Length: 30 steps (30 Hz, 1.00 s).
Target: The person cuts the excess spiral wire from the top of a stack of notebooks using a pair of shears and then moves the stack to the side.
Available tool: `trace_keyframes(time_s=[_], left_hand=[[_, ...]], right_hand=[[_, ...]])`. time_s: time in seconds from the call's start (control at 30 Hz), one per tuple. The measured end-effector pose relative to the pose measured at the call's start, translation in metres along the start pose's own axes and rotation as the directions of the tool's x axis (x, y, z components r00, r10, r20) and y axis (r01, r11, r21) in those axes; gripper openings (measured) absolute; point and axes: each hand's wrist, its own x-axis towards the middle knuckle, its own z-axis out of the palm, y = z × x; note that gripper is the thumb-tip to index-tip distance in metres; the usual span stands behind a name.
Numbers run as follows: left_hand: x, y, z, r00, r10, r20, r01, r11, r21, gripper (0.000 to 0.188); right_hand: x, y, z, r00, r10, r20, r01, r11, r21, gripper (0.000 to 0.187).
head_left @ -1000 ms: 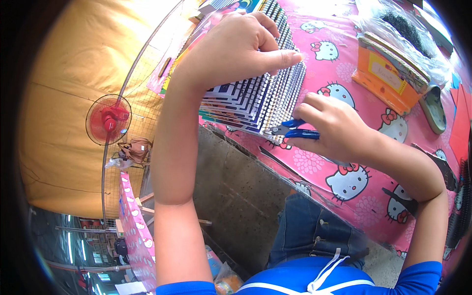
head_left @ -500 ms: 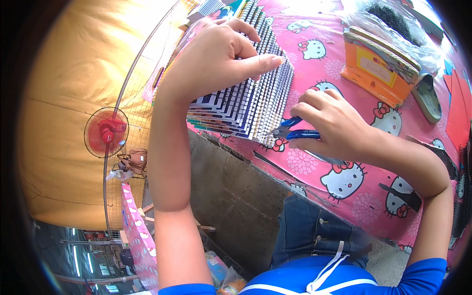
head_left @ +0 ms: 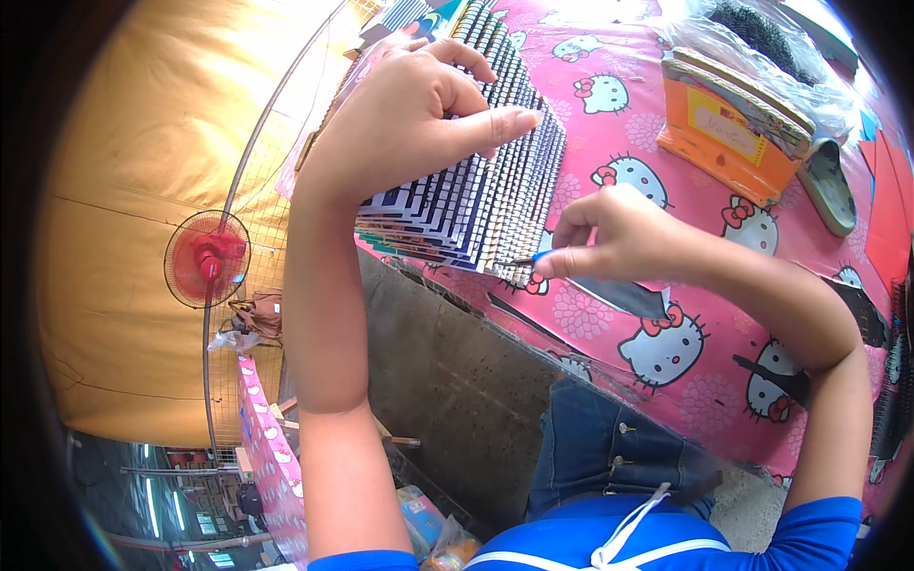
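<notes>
A thick stack of wire-bound notebooks (head_left: 514, 157) lies fanned in steps along the table's left side, its rows of white wire loops facing up. Over the stack rests my left hand (head_left: 419, 114), fingers bent and apart, thumb stretched across the loops; whether its fingertips touch the wire cannot be seen. My right hand (head_left: 605, 233) is closed round small cutting pliers (head_left: 541, 257) with blue handles. Their dark jaws point left at the wire ends on the stack's near corner. Most of the handles are hidden in my fingers.
A pink cartoon-print cover (head_left: 666, 347) lies on the table, torn along its near edge. Toward the far right stand an orange box (head_left: 728, 133), a green slipper-shaped piece (head_left: 828, 190) and a clear plastic bag (head_left: 838, 105). A red fan (head_left: 208, 259) is beyond the left edge.
My right hand has turned and drawn its fingers in, so the pliers now show edge-on at the stack's corner. My left hand has shifted very slightly left with the stack.
</notes>
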Motion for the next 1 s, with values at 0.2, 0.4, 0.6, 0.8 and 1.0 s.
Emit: trace_keyframes(time_s=[0.2,0.4,0.6,0.8,1.0], left_hand=[[0.001,-0.001,0.001,1.000,-0.001,-0.003,0.001,1.000,0.004,0.030],[0.000,0.000,-0.002,1.000,-0.011,0.009,0.011,1.000,-0.006,0.032],[0.001,-0.002,0.000,1.000,-0.002,0.012,0.002,1.000,0.008,0.032],[0.000,0.002,-0.001,1.000,-0.019,0.013,0.019,1.000,-0.007,0.031],[0.001,-0.002,0.002,1.000,-0.008,0.002,0.008,1.000,-0.007,0.032]], right_hand=[[-0.016,0.015,0.015,0.838,-0.494,-0.233,0.326,0.794,-0.513,0.047],[-0.013,0.001,0.013,0.959,-0.251,-0.133,0.206,0.937,-0.281,0.039],[-0.016,0.011,0.005,0.873,-0.441,-0.209,0.316,0.836,-0.448,0.041],[-0.009,0.014,0.015,0.855,-0.480,-0.194,0.360,0.820,-0.445,0.044],[0.004,0.003,-0.005,0.997,0.062,0.051,-0.066,0.994,0.091,0.049]])
